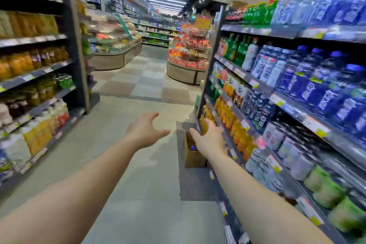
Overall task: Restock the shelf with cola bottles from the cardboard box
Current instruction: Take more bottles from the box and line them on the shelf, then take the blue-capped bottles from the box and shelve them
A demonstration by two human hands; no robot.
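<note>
A brown cardboard box (pixel 193 156) stands open on the floor beside the right-hand shelving (pixel 277 97). Dark bottles with blue caps (pixel 193 147) show inside it, partly hidden. My right hand (pixel 211 136) reaches out above the box, fingers spread, holding nothing. My left hand (pixel 145 130) is stretched forward over the aisle floor to the left of the box, also open and bare. Dark cola bottles with blue labels (pixel 259 111) fill part of a lower shelf on the right.
A grey mat (pixel 196 186) lies under the box. Orange drink bottles (pixel 233 125) and blue water bottles (pixel 320 85) line the right shelves. Juice shelves (pixel 35 85) stand on the left. A round display stand (pixel 188 61) sits at the aisle's far end.
</note>
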